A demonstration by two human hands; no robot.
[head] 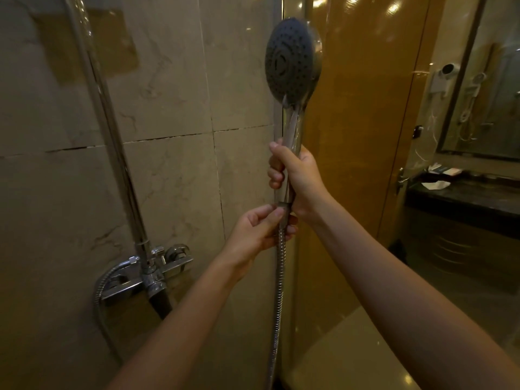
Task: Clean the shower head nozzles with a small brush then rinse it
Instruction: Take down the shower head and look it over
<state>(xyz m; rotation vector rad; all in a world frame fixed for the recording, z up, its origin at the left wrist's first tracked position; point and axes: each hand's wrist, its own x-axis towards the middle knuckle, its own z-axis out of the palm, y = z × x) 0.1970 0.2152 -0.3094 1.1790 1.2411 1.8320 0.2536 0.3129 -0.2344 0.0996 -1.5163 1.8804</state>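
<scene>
Head [291, 60] held up, nothing scrubbed so far by the looks of it

The chrome handle [291, 130] under the head is gripped by the right hand [301, 178], and the ribbed metal hose [278, 291] just below that is pinched at its nut [284, 206] by the left hand [261, 232]. The head's round face is matte dark grey, dotted with small nozzle bumps. No brush is seen, so brushing and rinsing are probably both left.

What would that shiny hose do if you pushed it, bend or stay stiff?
Probably bend: the hose is a ribbed metal coil hanging slack below the shower head and left hand. It likely swings easily. Its ribs probably help fingers grip it.
</scene>
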